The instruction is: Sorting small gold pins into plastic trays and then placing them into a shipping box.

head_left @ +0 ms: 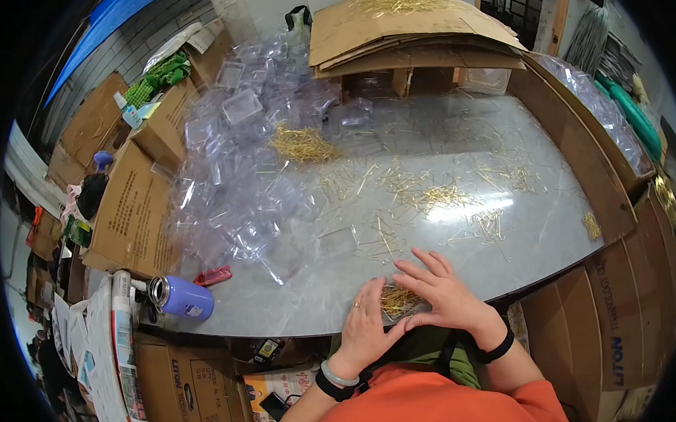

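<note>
At the table's near edge a small heap of gold wire hooks point(398, 301) lies between my hands, with a clear edge like a plastic box's partly showing around it. My left hand point(363, 322) rests along its left side, fingers straight and close together. From the right, my right hand point(447, 295) reaches over the heap with fingers stretched and apart. The two thumbs meet in front. Beyond my fingers, loose gold hooks point(384, 239) are scattered, with a denser pile point(445, 198) farther off. My palms hide the lower part of the heap.
Many clear plastic boxes point(236, 177) are piled at the left, a bundle of gold hooks point(302, 144) beside them. A purple bottle point(186, 298) and a red tool point(212, 276) stand near left. Stacked cardboard point(414, 33) sits at the back; a cardboard wall point(574, 143) edges the right.
</note>
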`<state>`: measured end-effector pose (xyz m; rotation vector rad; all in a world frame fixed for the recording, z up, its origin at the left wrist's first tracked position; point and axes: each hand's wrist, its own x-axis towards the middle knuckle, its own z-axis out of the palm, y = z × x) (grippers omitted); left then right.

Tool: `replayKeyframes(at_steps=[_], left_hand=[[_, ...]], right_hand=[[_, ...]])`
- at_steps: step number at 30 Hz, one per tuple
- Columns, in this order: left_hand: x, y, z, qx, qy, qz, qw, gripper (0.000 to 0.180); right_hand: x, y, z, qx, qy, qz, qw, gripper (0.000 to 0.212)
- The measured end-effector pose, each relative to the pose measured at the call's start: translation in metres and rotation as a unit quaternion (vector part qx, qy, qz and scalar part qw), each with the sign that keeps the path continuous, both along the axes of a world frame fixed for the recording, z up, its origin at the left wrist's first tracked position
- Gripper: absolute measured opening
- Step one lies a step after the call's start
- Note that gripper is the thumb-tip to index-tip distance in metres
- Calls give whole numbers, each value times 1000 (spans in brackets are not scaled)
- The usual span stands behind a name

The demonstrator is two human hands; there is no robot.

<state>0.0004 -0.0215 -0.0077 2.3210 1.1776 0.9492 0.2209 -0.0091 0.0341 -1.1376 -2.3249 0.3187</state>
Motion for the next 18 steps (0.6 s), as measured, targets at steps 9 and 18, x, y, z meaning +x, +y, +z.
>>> replayKeyframes(at_steps=[9, 18], left_hand=[[0, 5, 3, -12, -40, -46, 998, 97], [-2, 4, 1, 4, 0, -31, 1000, 97]], right_hand=[[8, 14, -9, -28, 13, 49, 998, 55], [-14, -25, -7, 66, 6, -90, 994, 32]])
